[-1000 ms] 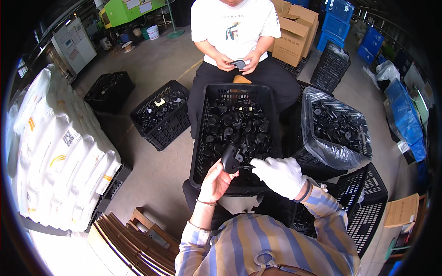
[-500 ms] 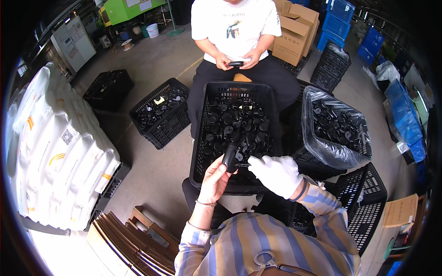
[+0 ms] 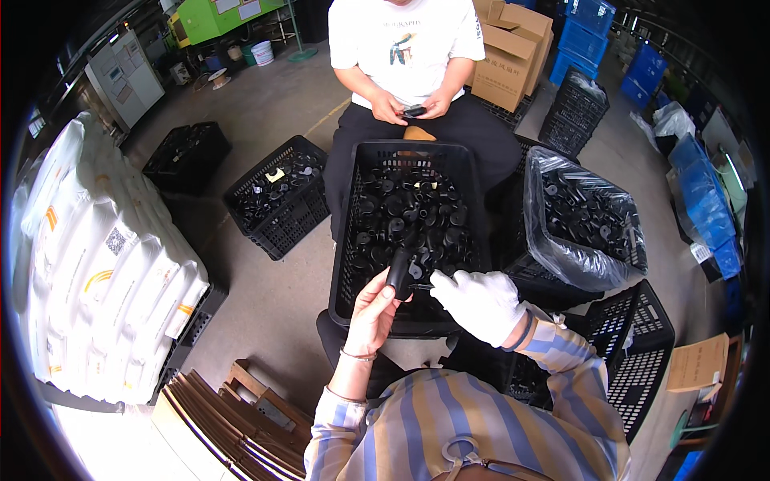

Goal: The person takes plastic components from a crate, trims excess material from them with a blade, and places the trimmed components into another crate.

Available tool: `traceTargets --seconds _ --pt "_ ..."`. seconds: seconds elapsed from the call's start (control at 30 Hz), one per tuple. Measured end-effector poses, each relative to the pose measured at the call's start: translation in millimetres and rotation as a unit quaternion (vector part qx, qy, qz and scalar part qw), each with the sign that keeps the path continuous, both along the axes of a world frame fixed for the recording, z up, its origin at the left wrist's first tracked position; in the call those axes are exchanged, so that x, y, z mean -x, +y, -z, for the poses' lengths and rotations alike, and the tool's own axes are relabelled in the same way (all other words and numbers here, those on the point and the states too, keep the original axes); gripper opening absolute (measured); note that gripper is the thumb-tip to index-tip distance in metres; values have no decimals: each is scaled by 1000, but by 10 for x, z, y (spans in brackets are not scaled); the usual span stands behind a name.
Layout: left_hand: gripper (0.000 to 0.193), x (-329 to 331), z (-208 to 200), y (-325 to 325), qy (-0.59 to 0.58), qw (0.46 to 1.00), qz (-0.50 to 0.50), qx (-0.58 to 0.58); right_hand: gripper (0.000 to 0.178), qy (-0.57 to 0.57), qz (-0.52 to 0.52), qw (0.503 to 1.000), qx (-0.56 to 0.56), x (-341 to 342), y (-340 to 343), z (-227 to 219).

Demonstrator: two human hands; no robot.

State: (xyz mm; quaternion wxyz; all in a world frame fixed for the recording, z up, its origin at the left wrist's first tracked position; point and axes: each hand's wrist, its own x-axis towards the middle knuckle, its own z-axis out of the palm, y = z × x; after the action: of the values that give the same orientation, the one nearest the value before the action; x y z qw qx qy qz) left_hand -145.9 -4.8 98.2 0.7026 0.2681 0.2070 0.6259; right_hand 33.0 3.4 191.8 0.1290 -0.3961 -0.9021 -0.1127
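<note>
My bare left hand (image 3: 371, 314) is closed round a black curved plastic part (image 3: 398, 272), held over the near end of a black crate (image 3: 341, 256). A white glove covers my right hand (image 3: 480, 303). Its fingers pinch a thin dark tool (image 3: 423, 286), whose tip reaches the right side of the part; the tool's exact kind is too small to make out. Under both hands, many similar black parts (image 3: 413, 208) fill the crate. Across from me, a person's hands (image 3: 387, 108) hold another black piece (image 3: 415, 111).
On the right stands a plastic-lined crate (image 3: 553, 260) of black parts, with a tilted perforated crate (image 3: 654, 337) nearer me. Another filled crate (image 3: 293, 220) sits left. White sacks (image 3: 104, 264) are stacked at far left, flattened cardboard (image 3: 212, 425) below them.
The black piece in the other person's hands has turned and its near side now shows differently. My own hands keep almost the same place, part and tool still together.
</note>
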Motion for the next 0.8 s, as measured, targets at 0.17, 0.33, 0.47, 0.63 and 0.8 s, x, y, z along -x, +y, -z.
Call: traceTargets --seconds 0.17,0.33,0.47,0.63,0.8 --pt "39 20 22 -2 25 1000 -6 -14 24 -10 15 999 -45 23 -21 28" --pt "38 10 5 -8 -7 1000 -3 7 23 -12 18 999 -37 30 -18 55" --pt "39 2 19 -13 37 999 -19 11 17 -9 13 1000 -10 20 6 48" --pt "41 26 -22 -26 177 981 -43 -71 18 -1 0 987 163 -28 167 -46" --pt "44 8 -88 -28 223 963 -58 -137 21 54 -38 956 286 -145 330 15"
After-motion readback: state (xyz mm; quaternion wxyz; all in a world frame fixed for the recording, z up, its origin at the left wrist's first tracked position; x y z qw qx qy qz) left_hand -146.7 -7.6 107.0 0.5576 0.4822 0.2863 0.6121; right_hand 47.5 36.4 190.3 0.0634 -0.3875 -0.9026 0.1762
